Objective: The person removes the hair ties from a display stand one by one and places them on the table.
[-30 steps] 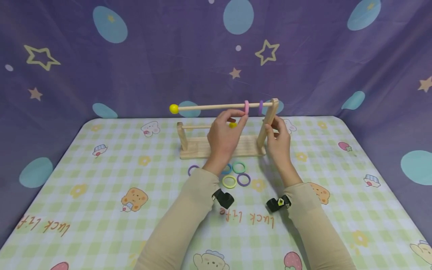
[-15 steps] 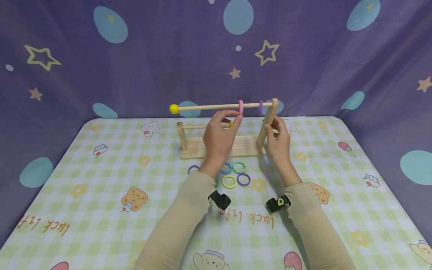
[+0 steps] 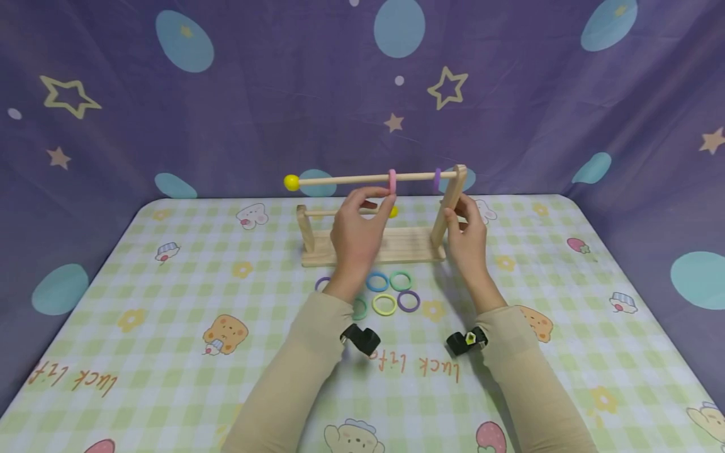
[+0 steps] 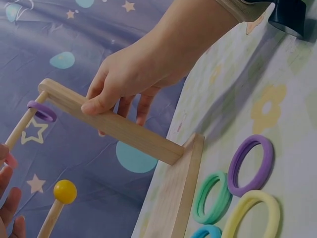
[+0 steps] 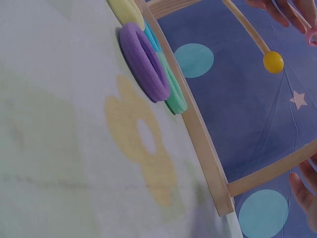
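My left hand (image 3: 358,231) pinches a pink hair tie (image 3: 393,181) between thumb and fingers; it hangs around the upper wooden rod (image 3: 345,180), near its middle. A purple hair tie (image 3: 437,180) also circles that rod, close to the right post (image 3: 449,206). With thumb and fingers my right hand (image 3: 469,235) grips this post, as the left wrist view shows too. The upper rod ends in a yellow ball (image 3: 291,183) at the left. Behind my left hand runs a lower rod (image 3: 321,213), partly hidden, tipped with another yellow ball (image 4: 65,191).
Several hair ties lie in front of the rack's base (image 3: 408,246), among them yellow (image 3: 385,314), green (image 3: 401,289), blue (image 3: 377,290) and purple (image 3: 409,311) ones. My left forearm partly covers others. A checked cloth (image 3: 170,327) covers the table; a purple curtain hangs behind.
My left hand has slid the pink hair tie leftward along the upper rod, away from the right post. The right hand and the purple hair tie on the rod have stayed in place.
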The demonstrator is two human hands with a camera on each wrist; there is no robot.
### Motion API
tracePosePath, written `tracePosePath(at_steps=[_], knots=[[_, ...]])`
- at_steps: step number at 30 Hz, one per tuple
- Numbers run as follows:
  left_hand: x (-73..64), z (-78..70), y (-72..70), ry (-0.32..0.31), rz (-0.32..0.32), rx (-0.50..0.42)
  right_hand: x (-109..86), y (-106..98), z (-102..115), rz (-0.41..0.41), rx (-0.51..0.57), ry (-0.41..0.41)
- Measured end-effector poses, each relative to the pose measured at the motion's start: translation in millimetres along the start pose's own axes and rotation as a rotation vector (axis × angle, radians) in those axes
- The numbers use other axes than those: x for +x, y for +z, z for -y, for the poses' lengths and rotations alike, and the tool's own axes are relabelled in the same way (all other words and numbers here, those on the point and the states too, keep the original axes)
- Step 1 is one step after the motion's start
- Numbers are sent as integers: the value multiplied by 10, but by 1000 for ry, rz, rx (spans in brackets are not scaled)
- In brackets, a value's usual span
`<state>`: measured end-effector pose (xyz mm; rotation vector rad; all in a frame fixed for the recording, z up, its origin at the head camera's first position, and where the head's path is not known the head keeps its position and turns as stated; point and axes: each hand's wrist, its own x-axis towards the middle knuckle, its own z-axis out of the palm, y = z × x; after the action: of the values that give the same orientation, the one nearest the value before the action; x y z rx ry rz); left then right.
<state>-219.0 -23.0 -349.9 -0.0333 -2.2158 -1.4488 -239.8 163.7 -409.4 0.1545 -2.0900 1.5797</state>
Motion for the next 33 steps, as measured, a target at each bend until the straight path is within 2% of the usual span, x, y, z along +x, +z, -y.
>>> tracePosePath(at_steps=[6, 8, 17, 33], knots=[[-14, 36, -65, 8, -12, -20, -75, -19, 367, 7, -18, 12], [-16, 56, -84, 2, -15, -28, -75, -17, 367, 9, -20, 14], [5, 125, -171, 1, -41, -79, 15, 15, -31, -9, -3, 6], [25, 195, -287, 19, -86, -130, 16, 2, -68, 3, -10, -9]])
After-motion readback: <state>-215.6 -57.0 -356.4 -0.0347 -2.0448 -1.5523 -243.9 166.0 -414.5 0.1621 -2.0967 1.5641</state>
